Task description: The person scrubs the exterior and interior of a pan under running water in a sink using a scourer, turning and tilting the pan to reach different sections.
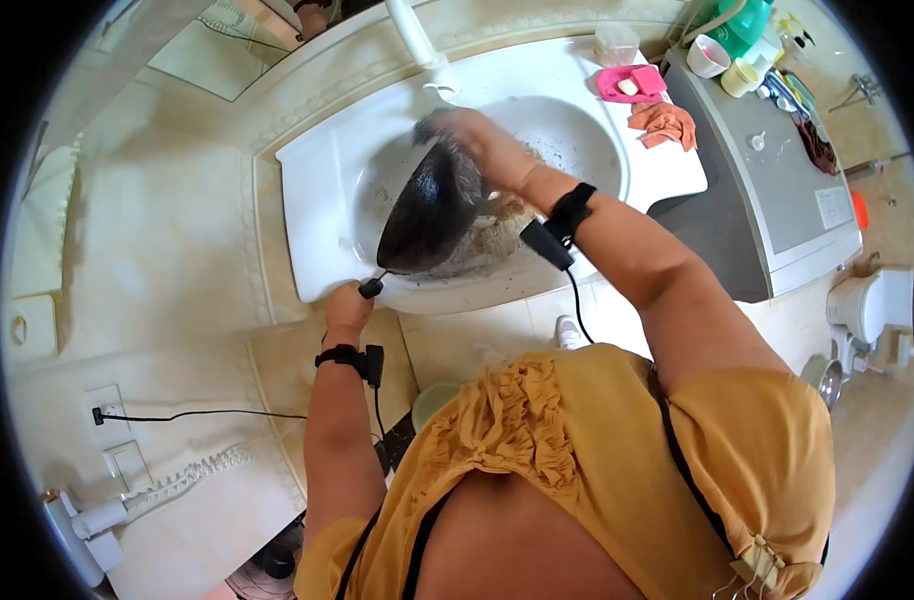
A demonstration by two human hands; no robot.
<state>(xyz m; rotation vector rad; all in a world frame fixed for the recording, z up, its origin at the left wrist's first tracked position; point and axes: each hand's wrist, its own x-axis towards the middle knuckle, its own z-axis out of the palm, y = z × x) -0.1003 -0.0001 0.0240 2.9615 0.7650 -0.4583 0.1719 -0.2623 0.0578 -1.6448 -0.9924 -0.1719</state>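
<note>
- My left hand point(347, 305) is clamped on the handle of the dark wok point(432, 205), at the front edge of the white sink point(317, 160).
- My right hand point(477, 140) presses closed on the wok's upper rim; I cannot tell what it grips.
- The tilted wok could slip, I think, being wet, and bang the basin.
- Dirty water may splash over the sink's front edge.

A single fisheye view from a camera worn on the person's head, looking almost straight down and slightly forward. The sink point(317, 160) fills the upper centre, close, at arm's reach. The person's own chest and forearms enter from the lower edge. Straight edges curve near the dark round rim. No second view overlaps.
</note>
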